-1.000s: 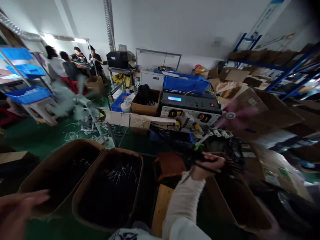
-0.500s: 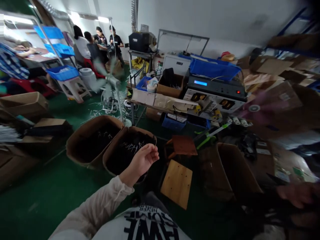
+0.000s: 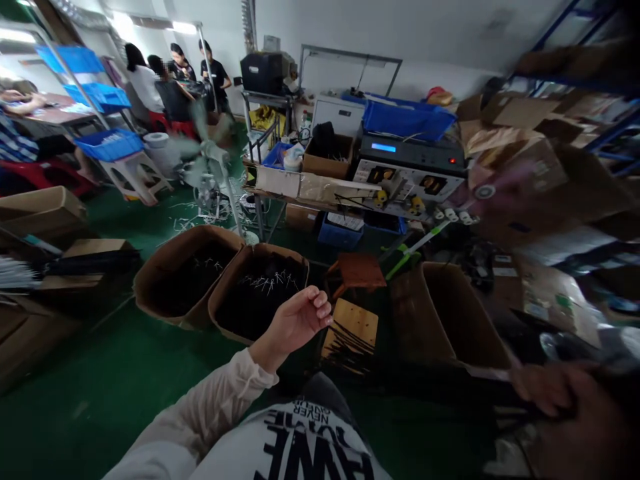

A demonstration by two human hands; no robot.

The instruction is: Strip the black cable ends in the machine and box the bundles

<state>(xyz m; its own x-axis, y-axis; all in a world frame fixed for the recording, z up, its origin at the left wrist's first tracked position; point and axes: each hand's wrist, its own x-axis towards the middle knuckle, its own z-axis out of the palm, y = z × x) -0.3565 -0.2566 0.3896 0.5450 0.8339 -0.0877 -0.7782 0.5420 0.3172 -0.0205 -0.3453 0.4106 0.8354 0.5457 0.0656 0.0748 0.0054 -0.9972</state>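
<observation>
My left hand (image 3: 303, 320) is raised in front of me, its fingers loosely curled and nothing visible in it. Just past its fingertips, loose ends of a bundle of black cords (image 3: 350, 345) fan out above a wooden stool (image 3: 356, 317). The dark bundle runs right, to where my right hand (image 3: 560, 397) is wrapped around it near the right edge; that hand is dim and blurred. Left of the stool stands a carton (image 3: 216, 319) of black cords with white ties, and beside it a similar carton (image 3: 143, 293).
An open carton (image 3: 435, 313) stands right of the stool. Behind are a reddish-brown stool (image 3: 360, 270) and a workbench (image 3: 320, 189) bearing a machine with a lit display (image 3: 384, 147). A fan (image 3: 215, 152) stands beyond the cartons. Several people work at the far left.
My right hand has come in further from the right edge, and the black cord ends now show over the stool. My left hand has shifted slightly right. The whole view has turned somewhat.
</observation>
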